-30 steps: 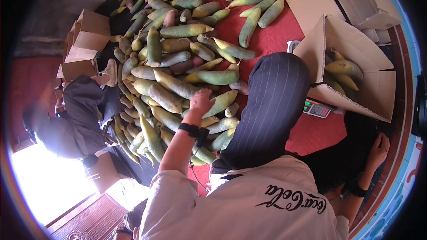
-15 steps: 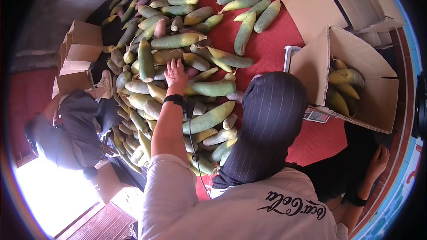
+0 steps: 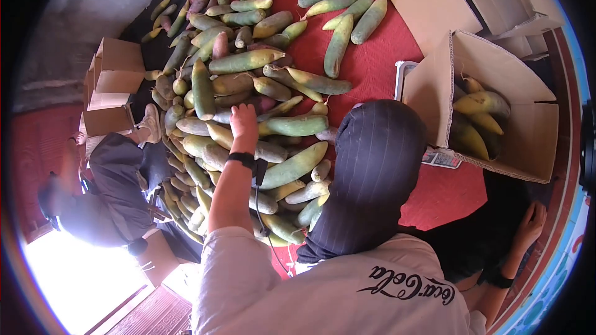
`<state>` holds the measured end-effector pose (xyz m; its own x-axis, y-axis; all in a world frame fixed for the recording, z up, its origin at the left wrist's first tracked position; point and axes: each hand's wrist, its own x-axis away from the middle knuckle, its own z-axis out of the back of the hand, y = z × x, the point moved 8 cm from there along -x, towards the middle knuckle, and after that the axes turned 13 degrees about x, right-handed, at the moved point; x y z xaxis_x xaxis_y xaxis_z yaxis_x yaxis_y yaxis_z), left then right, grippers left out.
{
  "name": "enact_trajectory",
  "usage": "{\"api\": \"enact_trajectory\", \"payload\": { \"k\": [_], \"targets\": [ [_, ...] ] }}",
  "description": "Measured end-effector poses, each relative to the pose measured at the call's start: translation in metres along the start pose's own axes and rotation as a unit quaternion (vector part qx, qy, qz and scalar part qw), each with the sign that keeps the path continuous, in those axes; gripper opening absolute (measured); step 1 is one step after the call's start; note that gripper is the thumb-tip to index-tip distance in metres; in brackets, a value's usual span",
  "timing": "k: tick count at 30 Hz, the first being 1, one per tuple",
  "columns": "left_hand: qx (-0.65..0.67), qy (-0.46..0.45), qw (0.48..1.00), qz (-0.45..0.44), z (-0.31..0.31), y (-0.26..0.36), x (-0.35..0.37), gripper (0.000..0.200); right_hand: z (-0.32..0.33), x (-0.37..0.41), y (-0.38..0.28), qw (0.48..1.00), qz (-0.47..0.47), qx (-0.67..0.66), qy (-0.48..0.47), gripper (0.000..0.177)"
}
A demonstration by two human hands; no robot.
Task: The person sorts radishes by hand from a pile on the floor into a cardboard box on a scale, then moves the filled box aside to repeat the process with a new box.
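Note:
My left hand (image 3: 244,125), with a black band on its wrist, is over the middle of a large pile of green radishes (image 3: 248,60). Its fingers are bent and close together among the radishes; whatever lies beneath them is hidden. Just right of it is a long pale-green radish (image 3: 293,125), and a darker upright one (image 3: 202,90) lies to its upper left. Far to the right, my right hand (image 3: 531,224) rests against my dark-clothed leg (image 3: 462,229), fingers extended, holding nothing visible.
An open cardboard box (image 3: 515,142) with several radishes stands on a scale (image 3: 442,159) at right. More cardboard (image 3: 428,0) leans behind it. At left are cartons (image 3: 118,65) and another person in dark clothes (image 3: 115,180). My striped knee (image 3: 379,174) juts up between pile and box.
My left hand has drawn back slightly toward me, and its spread fingers are now bent together. The other person's arm at left has shifted. My right hand stays in place.

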<state>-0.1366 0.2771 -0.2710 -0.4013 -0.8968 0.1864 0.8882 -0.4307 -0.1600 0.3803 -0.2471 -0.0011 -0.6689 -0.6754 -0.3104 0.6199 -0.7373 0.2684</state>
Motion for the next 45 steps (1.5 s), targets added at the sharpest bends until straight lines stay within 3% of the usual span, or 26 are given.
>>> {"api": "enact_trajectory", "payload": {
  "k": [2,7,12,14,18,20,22,24,30,32,35,40,42,45],
  "targets": [
    [-0.002,0.006,1.0,-0.019,0.014,0.009,0.02,0.018,-0.002,0.0,0.0,1.0,-0.006,-0.006,-0.007,0.012],
    [0.206,0.069,0.973,-0.08,0.05,0.042,0.078,0.053,-0.001,0.001,-0.001,1.0,-0.012,-0.019,0.018,0.012],
    [0.283,0.098,0.95,-0.088,0.096,0.059,0.122,0.053,0.008,0.002,-0.006,0.997,-0.013,-0.046,0.055,0.011],
    [0.346,0.081,0.934,-0.043,0.102,0.052,0.131,0.05,0.007,0.002,-0.004,0.997,-0.017,-0.049,0.049,0.011],
    [0.431,0.194,0.881,0.012,0.13,0.023,0.152,0.046,0.012,0.006,-0.004,0.995,-0.005,-0.047,0.089,0.01],
    [0.529,0.184,0.821,0.113,0.146,0.005,0.162,0.038,0.018,0.006,-0.009,0.994,-0.006,-0.073,0.082,0.01],
    [0.563,0.215,0.786,0.136,0.157,-0.009,0.172,0.035,0.017,0.008,-0.006,0.993,-0.013,-0.076,0.091,0.01],
    [0.691,0.199,0.677,0.157,0.15,-0.016,0.182,0.032,0.021,0.011,-0.007,0.991,-0.018,-0.088,0.101,0.01],
    [0.81,0.275,0.506,0.109,0.222,-0.013,0.207,0.034,0.045,0.02,-0.033,0.983,0.013,-0.136,0.119,0.01],
    [0.839,0.307,0.446,0.053,0.242,-0.02,0.21,0.034,0.06,0.024,-0.048,0.979,0.025,-0.154,0.128,0.011],
    [0.858,0.316,0.403,-0.043,0.288,-0.005,0.219,0.036,0.065,0.027,-0.061,0.97,0.028,-0.232,0.071,0.014],
    [0.877,0.268,0.377,-0.133,0.331,0.039,0.233,0.043,0.122,0.023,-0.106,0.939,0.051,-0.336,0.056,0.023],
    [0.896,0.173,0.364,-0.186,0.339,0.074,0.233,0.046,0.143,0.023,-0.128,0.918,0.113,-0.374,0.07,0.034],
    [0.924,0.065,0.339,-0.168,0.322,0.114,0.226,0.046,0.164,0.028,-0.162,0.891,0.217,-0.393,0.066,0.051]
  ]
}}
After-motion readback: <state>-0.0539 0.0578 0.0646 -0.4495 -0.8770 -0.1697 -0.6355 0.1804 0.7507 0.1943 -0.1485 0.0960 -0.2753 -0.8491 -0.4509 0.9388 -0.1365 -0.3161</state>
